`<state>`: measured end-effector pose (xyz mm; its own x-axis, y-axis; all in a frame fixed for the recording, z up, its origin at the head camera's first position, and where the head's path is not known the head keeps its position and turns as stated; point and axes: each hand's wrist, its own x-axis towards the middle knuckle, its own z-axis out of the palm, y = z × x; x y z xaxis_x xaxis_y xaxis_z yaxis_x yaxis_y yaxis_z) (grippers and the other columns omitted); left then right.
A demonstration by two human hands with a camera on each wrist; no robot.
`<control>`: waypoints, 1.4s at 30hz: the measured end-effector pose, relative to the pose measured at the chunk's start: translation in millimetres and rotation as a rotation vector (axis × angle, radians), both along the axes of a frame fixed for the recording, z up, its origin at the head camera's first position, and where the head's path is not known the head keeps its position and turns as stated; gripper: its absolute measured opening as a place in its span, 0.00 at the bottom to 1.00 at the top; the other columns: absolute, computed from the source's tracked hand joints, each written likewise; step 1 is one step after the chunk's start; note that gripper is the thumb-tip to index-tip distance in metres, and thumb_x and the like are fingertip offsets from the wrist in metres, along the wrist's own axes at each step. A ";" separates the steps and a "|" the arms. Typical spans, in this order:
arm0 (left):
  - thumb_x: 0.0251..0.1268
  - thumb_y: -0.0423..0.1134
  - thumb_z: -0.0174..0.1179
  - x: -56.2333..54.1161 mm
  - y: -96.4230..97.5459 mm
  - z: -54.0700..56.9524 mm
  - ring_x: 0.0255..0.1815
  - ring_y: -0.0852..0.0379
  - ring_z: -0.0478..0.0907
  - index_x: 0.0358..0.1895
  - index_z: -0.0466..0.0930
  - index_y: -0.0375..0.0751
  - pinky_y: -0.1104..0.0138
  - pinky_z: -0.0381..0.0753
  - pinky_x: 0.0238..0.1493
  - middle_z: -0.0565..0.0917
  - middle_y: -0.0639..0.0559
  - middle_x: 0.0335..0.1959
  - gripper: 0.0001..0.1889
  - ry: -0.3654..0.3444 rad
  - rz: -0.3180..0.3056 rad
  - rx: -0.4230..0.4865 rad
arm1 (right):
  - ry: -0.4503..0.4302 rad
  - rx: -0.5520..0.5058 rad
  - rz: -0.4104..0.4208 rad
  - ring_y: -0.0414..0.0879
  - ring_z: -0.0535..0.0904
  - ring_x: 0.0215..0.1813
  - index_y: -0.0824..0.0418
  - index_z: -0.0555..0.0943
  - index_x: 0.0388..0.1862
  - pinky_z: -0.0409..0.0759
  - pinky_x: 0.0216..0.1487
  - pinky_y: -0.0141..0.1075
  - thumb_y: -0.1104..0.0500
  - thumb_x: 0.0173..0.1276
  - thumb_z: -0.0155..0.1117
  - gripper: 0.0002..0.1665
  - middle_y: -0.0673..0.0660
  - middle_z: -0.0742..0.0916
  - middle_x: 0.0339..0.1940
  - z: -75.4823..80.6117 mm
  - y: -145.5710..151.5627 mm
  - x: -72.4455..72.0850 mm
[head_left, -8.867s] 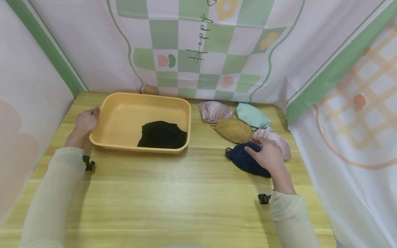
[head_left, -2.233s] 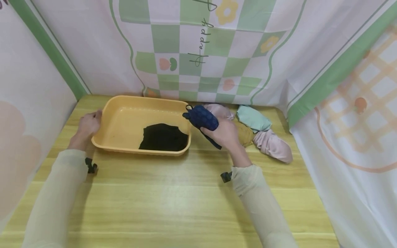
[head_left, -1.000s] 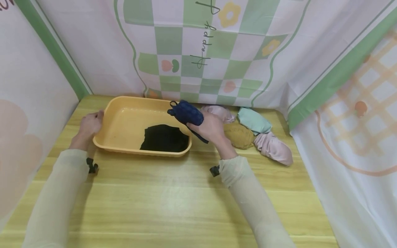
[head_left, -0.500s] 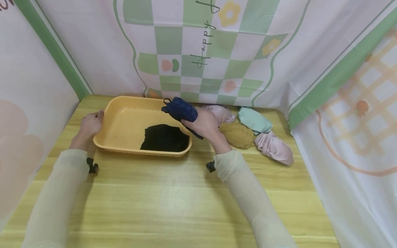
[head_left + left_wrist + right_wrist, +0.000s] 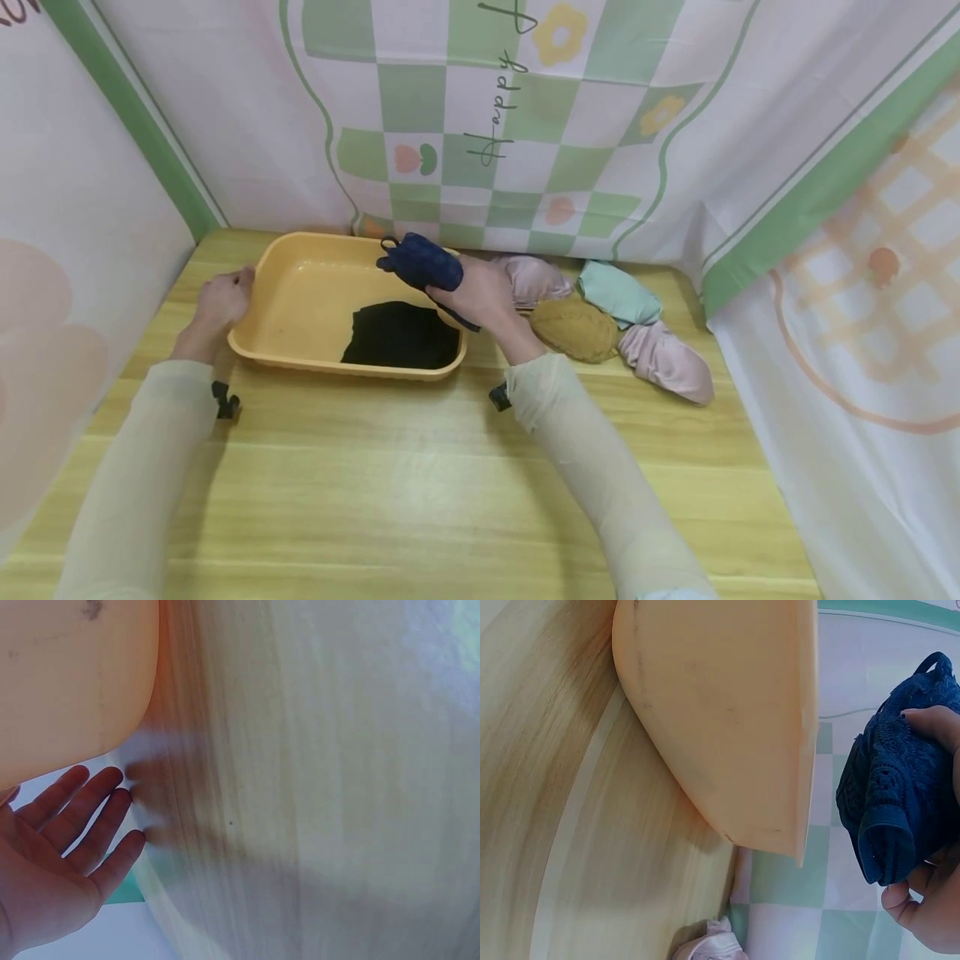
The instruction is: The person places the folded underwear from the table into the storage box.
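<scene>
We're eyeing the yellow plastic tray: it could skid towards three o'clock if the left hand, open-fingered at its nine o'clock rim, pushes too hard. The right hand grips the folded navy lace bra above the tray's one o'clock rim; a slackened hold might let it unroll, and its trailing strap could snag there. Around us, printed cloth hangs from nine o'clock to three; beneath lies the wood-grain table, four more bras bunched at two o'clock.
</scene>
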<state>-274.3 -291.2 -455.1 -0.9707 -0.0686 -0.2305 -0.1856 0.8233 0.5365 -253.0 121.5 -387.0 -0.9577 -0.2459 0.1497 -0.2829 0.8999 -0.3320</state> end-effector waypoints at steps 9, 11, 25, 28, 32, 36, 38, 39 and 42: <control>0.75 0.64 0.11 1.0 -1.4 0.7 0.73 0.20 0.51 0.77 0.51 0.31 0.35 0.52 0.75 0.56 0.20 0.73 0.45 -0.011 0.014 0.014 | -0.045 0.009 0.008 0.53 0.86 0.50 0.50 0.82 0.56 0.83 0.53 0.47 0.31 0.61 0.64 0.32 0.52 0.90 0.49 -3.2 -12.3 -11.6; 0.76 0.63 0.11 1.0 -1.6 0.6 0.73 0.20 0.51 0.77 0.52 0.31 0.35 0.53 0.75 0.57 0.20 0.73 0.44 -0.006 0.012 0.016 | -0.048 0.016 0.006 0.53 0.86 0.50 0.51 0.82 0.55 0.83 0.54 0.47 0.31 0.61 0.64 0.33 0.52 0.89 0.49 -3.9 -15.3 -13.9; 0.76 0.64 0.12 -0.6 -1.6 2.2 0.73 0.20 0.51 0.77 0.50 0.32 0.35 0.52 0.76 0.56 0.20 0.74 0.44 -0.009 0.015 0.021 | -0.037 0.017 0.002 0.54 0.86 0.45 0.53 0.82 0.46 0.85 0.45 0.50 0.31 0.59 0.67 0.30 0.54 0.89 0.43 -8.9 -27.3 -24.6; 0.76 0.64 0.12 -0.8 -1.1 2.2 0.73 0.19 0.50 0.78 0.50 0.32 0.35 0.51 0.76 0.55 0.20 0.74 0.44 -0.011 0.017 0.023 | -0.056 0.036 0.010 0.55 0.85 0.46 0.53 0.82 0.48 0.85 0.47 0.50 0.31 0.60 0.67 0.30 0.54 0.89 0.45 -11.1 -28.4 -26.9; 0.76 0.64 0.13 -1.5 -0.5 0.5 0.74 0.20 0.50 0.78 0.51 0.33 0.35 0.50 0.76 0.55 0.21 0.74 0.44 -0.010 0.023 0.032 | -0.062 0.071 0.026 0.55 0.85 0.50 0.53 0.82 0.52 0.83 0.52 0.50 0.32 0.60 0.68 0.31 0.54 0.89 0.49 -14.0 -30.2 -30.2; 0.76 0.65 0.13 -2.4 -0.9 -1.6 0.74 0.20 0.51 0.78 0.51 0.33 0.35 0.51 0.76 0.55 0.21 0.75 0.44 -0.010 0.026 0.043 | -0.058 0.110 0.026 0.54 0.84 0.53 0.53 0.82 0.55 0.78 0.58 0.53 0.33 0.60 0.69 0.33 0.53 0.88 0.52 -18.0 -33.1 -34.3; 0.75 0.65 0.13 -2.3 -1.1 -2.0 0.73 0.20 0.52 0.78 0.51 0.33 0.35 0.53 0.75 0.56 0.21 0.74 0.44 -0.008 0.022 0.042 | -0.068 0.133 0.017 0.54 0.83 0.56 0.52 0.81 0.58 0.76 0.59 0.53 0.32 0.59 0.69 0.35 0.53 0.88 0.55 -20.3 -34.6 -36.2; 0.76 0.65 0.14 -2.3 -1.0 -2.1 0.73 0.20 0.52 0.78 0.52 0.33 0.35 0.53 0.75 0.57 0.21 0.74 0.44 -0.006 0.021 0.042 | -0.078 0.148 0.012 0.54 0.82 0.58 0.51 0.79 0.60 0.75 0.60 0.54 0.31 0.58 0.69 0.38 0.53 0.87 0.57 -21.3 -35.3 -36.8; 0.76 0.64 0.14 -2.2 -0.8 -1.6 0.73 0.20 0.54 0.77 0.53 0.32 0.35 0.55 0.75 0.58 0.21 0.73 0.44 0.006 0.013 0.033 | -0.107 0.199 0.001 0.55 0.76 0.65 0.50 0.74 0.68 0.71 0.65 0.55 0.27 0.55 0.69 0.47 0.52 0.82 0.65 -23.8 -37.2 -38.3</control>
